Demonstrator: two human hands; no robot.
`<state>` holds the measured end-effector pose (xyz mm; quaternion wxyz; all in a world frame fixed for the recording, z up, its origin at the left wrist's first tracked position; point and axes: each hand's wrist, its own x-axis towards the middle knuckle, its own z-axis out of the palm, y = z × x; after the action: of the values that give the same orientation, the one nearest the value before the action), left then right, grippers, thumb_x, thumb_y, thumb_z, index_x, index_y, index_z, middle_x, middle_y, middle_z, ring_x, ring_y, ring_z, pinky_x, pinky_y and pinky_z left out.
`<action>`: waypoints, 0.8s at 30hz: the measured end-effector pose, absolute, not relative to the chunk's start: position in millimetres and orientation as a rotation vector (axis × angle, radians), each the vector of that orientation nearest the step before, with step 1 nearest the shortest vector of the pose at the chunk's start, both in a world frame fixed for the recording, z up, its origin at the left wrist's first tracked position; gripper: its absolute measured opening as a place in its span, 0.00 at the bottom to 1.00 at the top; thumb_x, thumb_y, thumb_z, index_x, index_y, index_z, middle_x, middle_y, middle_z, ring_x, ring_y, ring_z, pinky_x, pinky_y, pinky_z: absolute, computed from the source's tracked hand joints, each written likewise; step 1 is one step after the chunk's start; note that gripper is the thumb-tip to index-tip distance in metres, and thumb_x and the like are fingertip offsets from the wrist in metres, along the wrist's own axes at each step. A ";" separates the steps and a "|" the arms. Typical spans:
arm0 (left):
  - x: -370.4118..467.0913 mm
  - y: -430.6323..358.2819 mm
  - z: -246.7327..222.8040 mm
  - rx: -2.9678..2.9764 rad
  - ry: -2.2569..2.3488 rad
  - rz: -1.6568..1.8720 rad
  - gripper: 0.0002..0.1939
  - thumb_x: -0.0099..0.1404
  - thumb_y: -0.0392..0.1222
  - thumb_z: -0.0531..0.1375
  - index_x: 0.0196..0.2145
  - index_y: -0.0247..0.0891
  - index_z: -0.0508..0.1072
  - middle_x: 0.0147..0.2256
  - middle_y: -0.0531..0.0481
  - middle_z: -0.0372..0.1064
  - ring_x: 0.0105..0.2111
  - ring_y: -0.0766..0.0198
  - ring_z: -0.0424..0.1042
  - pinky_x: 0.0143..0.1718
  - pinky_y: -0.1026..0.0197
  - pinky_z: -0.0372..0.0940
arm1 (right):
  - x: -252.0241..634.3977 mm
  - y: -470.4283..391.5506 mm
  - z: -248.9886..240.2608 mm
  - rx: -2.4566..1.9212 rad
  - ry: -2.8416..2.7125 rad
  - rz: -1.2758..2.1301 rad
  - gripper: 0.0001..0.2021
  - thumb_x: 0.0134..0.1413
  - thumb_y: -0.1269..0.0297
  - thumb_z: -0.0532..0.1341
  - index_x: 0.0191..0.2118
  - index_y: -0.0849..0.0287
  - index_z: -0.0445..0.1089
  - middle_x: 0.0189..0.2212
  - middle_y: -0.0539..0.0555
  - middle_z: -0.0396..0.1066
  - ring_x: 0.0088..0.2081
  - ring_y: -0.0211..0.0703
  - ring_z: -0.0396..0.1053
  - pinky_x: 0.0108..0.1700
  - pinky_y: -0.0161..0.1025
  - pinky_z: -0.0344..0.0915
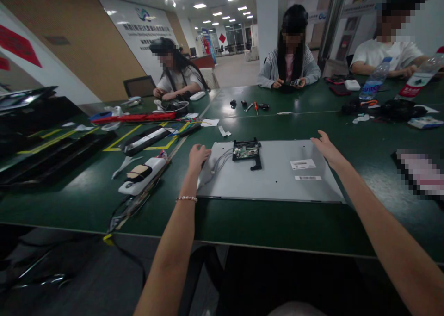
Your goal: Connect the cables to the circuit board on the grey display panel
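Grey panel (274, 177) lies long side left-right between my hands: left hand (197, 156) curled on its left edge, right hand (324, 145) flat, fingers loose, at its far right corner

Left hand (198, 155): fingertips curl over the grey panel's (270, 177) left edge, contact hidden. Labels (303, 164) on panel: print too small to read. Item at right worktop (243, 219) edge: pixelated, cut off by frame. Wall sign (145, 29): text illegible.
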<state>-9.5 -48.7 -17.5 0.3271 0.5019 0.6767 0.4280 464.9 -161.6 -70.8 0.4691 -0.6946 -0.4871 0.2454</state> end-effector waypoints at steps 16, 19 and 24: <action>37.8 -78.4 -7.5 1.698 1.727 0.836 0.16 0.68 0.41 0.54 0.51 0.36 0.71 0.31 0.44 0.77 0.32 0.57 0.78 0.26 0.64 0.68 | 522.8 -210.4 -84.5 -2.013 -1.489 0.303 0.36 0.60 0.46 0.48 0.68 0.65 0.52 0.65 0.67 0.55 0.67 0.59 0.51 0.66 0.54 0.50; 47.2 -84.5 -7.4 1.902 1.781 0.768 0.15 0.69 0.42 0.53 0.49 0.38 0.72 0.31 0.43 0.77 0.33 0.55 0.78 0.31 0.61 0.68 | 526.3 -216.5 -90.1 -2.032 -1.523 0.219 0.35 0.61 0.47 0.47 0.67 0.66 0.52 0.64 0.68 0.56 0.67 0.59 0.51 0.65 0.54 0.52; 66.4 -99.1 -5.1 2.296 1.941 0.553 0.15 0.69 0.42 0.52 0.47 0.38 0.74 0.35 0.38 0.76 0.41 0.48 0.76 0.43 0.53 0.66 | 515.5 -228.1 -102.4 -2.099 -1.658 -0.078 0.32 0.61 0.50 0.48 0.65 0.62 0.57 0.64 0.68 0.57 0.66 0.67 0.51 0.62 0.66 0.53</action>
<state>66.4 -99.1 -5.1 0.0422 0.7503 0.6345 0.1807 515.5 -228.1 -102.4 0.2308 -0.7632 -0.6028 -0.0283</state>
